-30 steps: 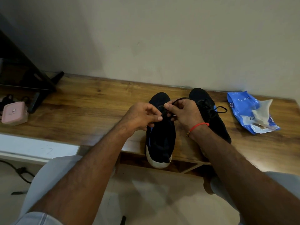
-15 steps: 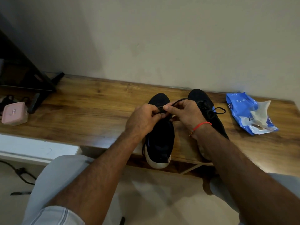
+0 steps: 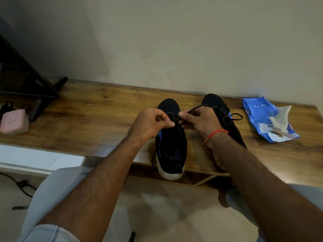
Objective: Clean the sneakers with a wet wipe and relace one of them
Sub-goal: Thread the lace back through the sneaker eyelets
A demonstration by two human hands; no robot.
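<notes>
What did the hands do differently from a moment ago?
Very little. The left hand and right hand slid slightly nearer the heel of the left sneaker, both pinching its black lace throughout. The right sneaker, wipes packet and pink box stayed put.

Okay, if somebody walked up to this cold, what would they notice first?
Probably the two hands meeting mid-frame: the left hand and right hand both pinch a black shoelace over the left sneaker, whose white heel overhangs the wooden table's near edge. The second sneaker sits just right of it, and a blue wet wipe pack lies at the table's right end.
</notes>
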